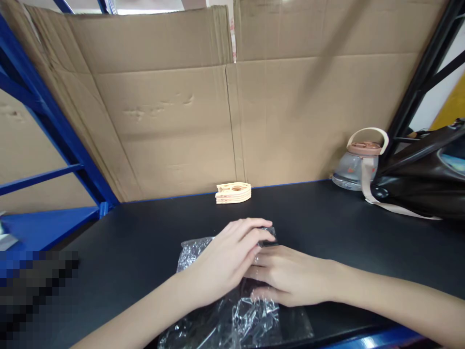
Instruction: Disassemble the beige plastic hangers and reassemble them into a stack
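A clear, crinkled plastic bag [254, 320] lies on the black tabletop, close to the front edge. My left hand [238, 249] rests over its upper part, fingers stretched out and slightly apart, the tips near the bag's far right corner. Just below, my right hand [286, 276] lies flat on the plastic with its fingers spread and pointing left. Some of the right fingertips are hidden under my left hand. Whether either hand pinches the film cannot be made out. Beyond the hands stands a small neat stack of pale, flat, loop-shaped pieces [233, 193].
Cardboard sheets [163, 121] form the back wall, with a blue metal frame [54, 116] at left. A clear bottle [352, 169] with a pink lid and strap stands back right, beside a black bag [425, 179]. A blurred dark object [32, 291] is at left.
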`<action>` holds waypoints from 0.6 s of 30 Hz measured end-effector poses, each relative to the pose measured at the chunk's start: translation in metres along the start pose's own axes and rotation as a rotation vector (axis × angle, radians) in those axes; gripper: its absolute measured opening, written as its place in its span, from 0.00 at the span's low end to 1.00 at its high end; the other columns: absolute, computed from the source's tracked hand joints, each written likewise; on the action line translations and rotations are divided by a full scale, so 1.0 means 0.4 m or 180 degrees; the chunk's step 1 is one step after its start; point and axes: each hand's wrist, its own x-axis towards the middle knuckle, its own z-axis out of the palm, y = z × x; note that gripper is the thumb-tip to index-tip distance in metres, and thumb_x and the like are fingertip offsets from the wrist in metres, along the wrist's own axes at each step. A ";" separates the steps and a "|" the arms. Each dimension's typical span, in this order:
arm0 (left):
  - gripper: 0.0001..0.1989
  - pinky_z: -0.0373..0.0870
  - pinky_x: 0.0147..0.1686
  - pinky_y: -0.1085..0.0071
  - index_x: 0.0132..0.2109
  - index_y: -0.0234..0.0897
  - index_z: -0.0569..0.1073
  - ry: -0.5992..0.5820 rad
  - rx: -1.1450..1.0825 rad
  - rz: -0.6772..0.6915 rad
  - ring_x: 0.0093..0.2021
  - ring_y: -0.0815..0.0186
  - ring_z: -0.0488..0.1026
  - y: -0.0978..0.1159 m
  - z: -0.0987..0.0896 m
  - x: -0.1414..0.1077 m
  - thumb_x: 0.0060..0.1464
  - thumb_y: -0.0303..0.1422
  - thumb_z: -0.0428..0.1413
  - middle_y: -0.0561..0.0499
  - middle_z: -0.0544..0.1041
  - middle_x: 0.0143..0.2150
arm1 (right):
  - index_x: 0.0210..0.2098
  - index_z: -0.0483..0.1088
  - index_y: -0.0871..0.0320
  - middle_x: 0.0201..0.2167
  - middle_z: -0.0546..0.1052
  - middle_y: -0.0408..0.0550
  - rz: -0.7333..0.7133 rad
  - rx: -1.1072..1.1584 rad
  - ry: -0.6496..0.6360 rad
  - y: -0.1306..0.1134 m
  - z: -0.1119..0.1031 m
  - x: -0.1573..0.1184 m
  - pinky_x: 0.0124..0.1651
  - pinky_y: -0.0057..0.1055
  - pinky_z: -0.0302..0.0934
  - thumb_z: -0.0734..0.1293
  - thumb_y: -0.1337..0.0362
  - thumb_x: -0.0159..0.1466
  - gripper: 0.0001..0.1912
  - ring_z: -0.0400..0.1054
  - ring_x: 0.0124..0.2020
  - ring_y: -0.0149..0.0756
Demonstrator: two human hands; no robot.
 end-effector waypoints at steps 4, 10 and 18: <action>0.14 0.59 0.58 0.57 0.55 0.42 0.64 0.0326 0.0055 -0.0692 0.57 0.62 0.63 -0.081 -0.017 -0.005 0.64 0.32 0.44 0.49 0.68 0.56 | 0.58 0.62 0.63 0.58 0.66 0.55 0.0170 -0.0124 0.0038 0.017 -0.003 -0.015 0.61 0.38 0.54 0.58 0.56 0.68 0.24 0.59 0.59 0.42; 0.17 0.59 0.58 0.56 0.51 0.37 0.68 0.0429 -0.0811 -0.1716 0.55 0.60 0.67 -0.188 0.024 -0.015 0.62 0.38 0.43 0.47 0.72 0.52 | 0.66 0.46 0.62 0.49 0.72 0.59 0.0887 -0.0655 0.0369 0.047 0.014 -0.020 0.51 0.43 0.63 0.60 0.51 0.66 0.36 0.67 0.50 0.47; 0.22 0.52 0.63 0.58 0.57 0.39 0.65 0.0597 -0.1745 -0.1777 0.61 0.62 0.61 -0.110 0.079 0.000 0.63 0.44 0.40 0.47 0.67 0.60 | 0.62 0.56 0.66 0.65 0.54 0.64 0.0358 -0.0294 0.0297 0.049 0.029 -0.009 0.65 0.46 0.44 0.56 0.49 0.67 0.32 0.42 0.67 0.46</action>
